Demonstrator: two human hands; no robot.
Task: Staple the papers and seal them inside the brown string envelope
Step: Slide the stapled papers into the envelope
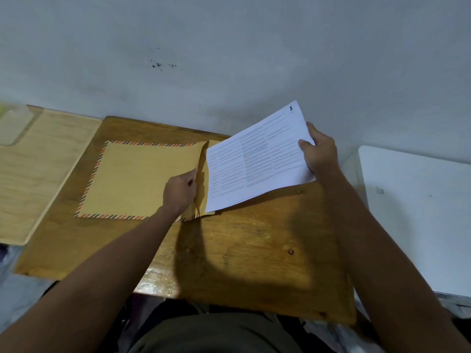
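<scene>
Two hands engaged: left hand (180, 191) pinching open mouth edge of brown envelope (142, 178), lying flat on wooden table (254, 250), striped border visible; right hand (319, 149) gripping far end of white printed papers (257, 159), thumb on top. Papers tilted, near edge at envelope mouth, not yet inside. Pale wooden board (38, 169) left of table, white surface (418, 215) to right.

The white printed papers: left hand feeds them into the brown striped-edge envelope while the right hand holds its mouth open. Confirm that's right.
The hands are swapped. In the head view, the right hand grips the white printed papers and feeds them in, while the left hand holds open the mouth of the brown striped-edge envelope.
</scene>
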